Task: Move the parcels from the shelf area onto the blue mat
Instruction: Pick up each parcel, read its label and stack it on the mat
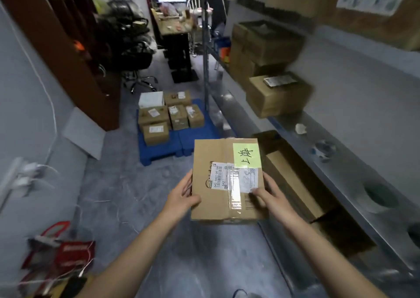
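Note:
I hold a brown cardboard parcel (218, 156) in front of me above the floor; it has a green note, a white shipping label and clear tape on top. My left hand (181, 195) grips its left edge with the thumb on top. My right hand (270, 195) grips the right near edge. Farther ahead the blue mat (200, 138) lies on the floor with several parcels (156, 118) on it, brown ones and a white one. More brown boxes (277, 97) stand on the metal shelf (341, 152) to my right.
A shelf upright (205, 59) stands by the mat's right back corner. An open flat carton (302, 184) sits under the shelf. Tape rolls (377, 197) lie on the shelf. Office chairs (129, 47), a brown cabinet (68, 47), a desk, and cables with red items (66, 250) crowd the left.

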{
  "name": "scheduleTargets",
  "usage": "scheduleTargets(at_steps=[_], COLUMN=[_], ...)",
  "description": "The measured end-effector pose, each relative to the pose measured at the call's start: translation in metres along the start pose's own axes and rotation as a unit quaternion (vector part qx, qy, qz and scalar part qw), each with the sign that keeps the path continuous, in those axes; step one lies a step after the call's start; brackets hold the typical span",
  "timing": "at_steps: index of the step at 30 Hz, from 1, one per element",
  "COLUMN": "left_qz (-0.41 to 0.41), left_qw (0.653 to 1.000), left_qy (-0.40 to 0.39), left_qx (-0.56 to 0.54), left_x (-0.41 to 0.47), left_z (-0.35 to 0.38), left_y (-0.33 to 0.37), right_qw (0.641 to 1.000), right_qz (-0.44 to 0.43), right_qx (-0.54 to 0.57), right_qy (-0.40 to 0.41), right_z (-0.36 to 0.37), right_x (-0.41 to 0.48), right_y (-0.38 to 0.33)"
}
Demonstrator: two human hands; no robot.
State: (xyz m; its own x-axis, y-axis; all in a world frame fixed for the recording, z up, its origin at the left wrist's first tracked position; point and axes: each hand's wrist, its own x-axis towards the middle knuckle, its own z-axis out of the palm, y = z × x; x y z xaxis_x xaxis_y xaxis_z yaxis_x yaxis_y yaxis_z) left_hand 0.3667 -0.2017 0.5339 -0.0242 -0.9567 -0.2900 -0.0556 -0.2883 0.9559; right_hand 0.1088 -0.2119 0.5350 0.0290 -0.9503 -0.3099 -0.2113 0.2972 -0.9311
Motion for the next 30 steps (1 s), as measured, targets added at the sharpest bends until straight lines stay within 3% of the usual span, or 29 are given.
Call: scheduleTargets(at_steps=[6, 16, 30], left_qz=[-0.027, -0.078, -0.028], left_qw=[0.994, 0.980, 0.993], left_qy=[0.104, 0.182, 0.117], left_qx=[-0.026, -0.031, 0.017], left_x=[0.056, 0.189, 0.472], left_z=[-0.004, -0.060, -0.202], left_y=[0.008, 0.006, 0.093], right_qw=[0.993, 0.982, 0.991], right_qz=[-0.010, 0.000, 0.057], right_qx=[-0.023, -0.069, -0.048], right_qy=[-0.117, -0.176, -0.111], right_z=[-0.002, 0.055, 0.155], right_x=[0.102, 0.273, 0.530], right_y=[-0.029, -0.072, -0.187])
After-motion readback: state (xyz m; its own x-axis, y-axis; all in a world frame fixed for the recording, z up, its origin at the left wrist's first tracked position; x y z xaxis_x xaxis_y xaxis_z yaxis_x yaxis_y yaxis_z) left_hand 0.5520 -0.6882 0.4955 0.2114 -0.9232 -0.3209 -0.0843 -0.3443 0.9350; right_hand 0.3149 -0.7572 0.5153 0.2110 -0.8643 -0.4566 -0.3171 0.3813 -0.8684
